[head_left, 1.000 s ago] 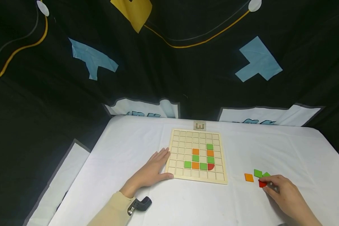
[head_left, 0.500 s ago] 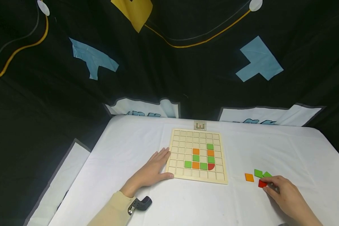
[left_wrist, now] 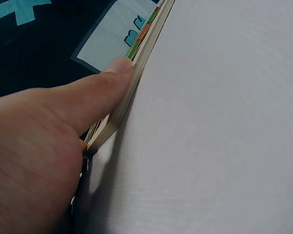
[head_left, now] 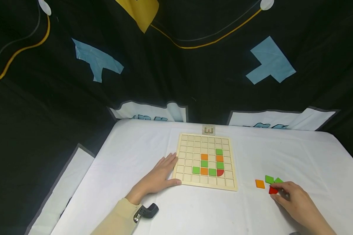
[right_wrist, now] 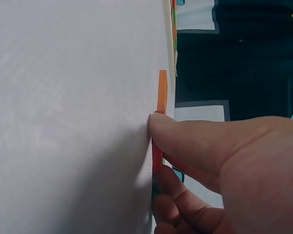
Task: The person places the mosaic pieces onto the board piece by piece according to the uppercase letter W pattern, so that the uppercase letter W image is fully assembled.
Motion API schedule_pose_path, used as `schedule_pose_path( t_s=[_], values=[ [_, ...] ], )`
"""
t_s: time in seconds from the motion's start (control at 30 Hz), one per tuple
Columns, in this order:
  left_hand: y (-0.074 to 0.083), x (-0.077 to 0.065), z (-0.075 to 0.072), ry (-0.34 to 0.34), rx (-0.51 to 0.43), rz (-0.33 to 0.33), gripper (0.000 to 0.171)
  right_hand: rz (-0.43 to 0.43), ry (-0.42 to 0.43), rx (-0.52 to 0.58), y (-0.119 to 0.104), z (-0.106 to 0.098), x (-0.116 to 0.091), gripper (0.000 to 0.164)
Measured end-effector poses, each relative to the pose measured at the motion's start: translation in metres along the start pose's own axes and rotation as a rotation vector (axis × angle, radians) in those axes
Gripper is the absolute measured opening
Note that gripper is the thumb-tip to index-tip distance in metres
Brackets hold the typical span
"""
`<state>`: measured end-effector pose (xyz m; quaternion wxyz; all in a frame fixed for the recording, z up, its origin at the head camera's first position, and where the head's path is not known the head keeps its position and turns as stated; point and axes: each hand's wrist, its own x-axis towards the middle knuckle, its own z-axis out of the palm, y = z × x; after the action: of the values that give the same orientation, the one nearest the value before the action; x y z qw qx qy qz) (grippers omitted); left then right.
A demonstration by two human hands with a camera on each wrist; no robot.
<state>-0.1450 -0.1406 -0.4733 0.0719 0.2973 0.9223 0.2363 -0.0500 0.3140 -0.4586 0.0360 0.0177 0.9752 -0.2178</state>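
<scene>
A square wooden grid board (head_left: 194, 178) lies on the white table, with several green and orange square tiles and one red quarter-round tile (head_left: 220, 172) set in its cells. Against its left edge rests my left hand (head_left: 157, 178), fingers extended; in the left wrist view the thumb (left_wrist: 100, 90) lies on the board's rim. To the right of the board, my right hand (head_left: 297, 199) pinches a red tile (head_left: 273, 190) between thumb and index finger, low at the tabletop. In the right wrist view the thumb covers part of this red tile (right_wrist: 157, 158).
Close to the red tile lie an orange tile (head_left: 260, 184) and two green tiles, one (head_left: 269, 179) fully seen, the other (head_left: 278, 180) partly behind the fingers. A small patterned card (head_left: 208, 130) sits behind the board. A dark printed curtain (head_left: 176, 78) hangs beyond the table.
The red tile has turned slightly between my right thumb and index finger, the thumb shifting a little leftward. My left hand stays in place on the board.
</scene>
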Motion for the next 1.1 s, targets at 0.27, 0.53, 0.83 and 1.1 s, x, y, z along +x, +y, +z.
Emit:
schedule_pose_path(
  t_s=[0.27,0.53,0.83,1.1],
  values=[
    [0.000,0.000,-0.001,-0.005,-0.005,-0.006,0.094,-0.036,0.016,-0.007,0.002,0.001,-0.001,0.029],
    [0.000,0.001,0.000,-0.005,-0.005,-0.004,0.094,-0.050,0.027,0.003,0.000,0.000,-0.003,0.030],
    [0.001,0.001,-0.001,-0.011,-0.004,-0.010,0.094,-0.096,0.051,0.024,-0.018,0.004,-0.002,0.031],
    [0.001,0.000,-0.001,0.002,-0.014,-0.001,0.094,-0.229,0.082,0.074,-0.045,0.009,0.007,0.023]
  ],
)
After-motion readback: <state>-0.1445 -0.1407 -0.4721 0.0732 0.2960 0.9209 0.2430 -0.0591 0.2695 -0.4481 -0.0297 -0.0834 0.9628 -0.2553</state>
